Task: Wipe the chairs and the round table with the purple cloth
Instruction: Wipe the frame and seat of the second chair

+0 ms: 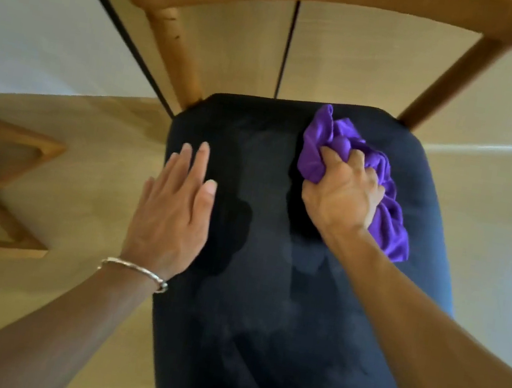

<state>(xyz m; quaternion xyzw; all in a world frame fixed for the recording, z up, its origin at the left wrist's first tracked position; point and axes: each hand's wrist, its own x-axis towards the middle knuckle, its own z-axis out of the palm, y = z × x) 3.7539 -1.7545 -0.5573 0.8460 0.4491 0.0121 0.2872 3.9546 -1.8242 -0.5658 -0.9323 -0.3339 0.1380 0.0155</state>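
Where the floor (96,143) shows at far left, a crossed wooden frame (1,179) lies well apart from the work; what it belongs to I cannot tell. Next comes the left hand (172,211), fingers straight and together, palm flat on the left edge of the dark seat (247,309) of the chair (170,45), holding nothing, a metal bracelet (133,270) at its wrist. The middle of the seat lies bare between the two hands. Further right, the right hand (342,196) has its fingers curled tight round the bunched purple cloth (319,137), pressing it onto the seat near the back right corner, just in front of the backrest's right post (447,79). The cloth bulges beyond the fingers toward the backrest and trails down the hand's outer side, so its long axis runs front to back along the seat's right edge. I judge the seat to be the step in hand: most of it lies leftward and nearer the person from the cloth, and the right hand would sweep it while the left steadies.
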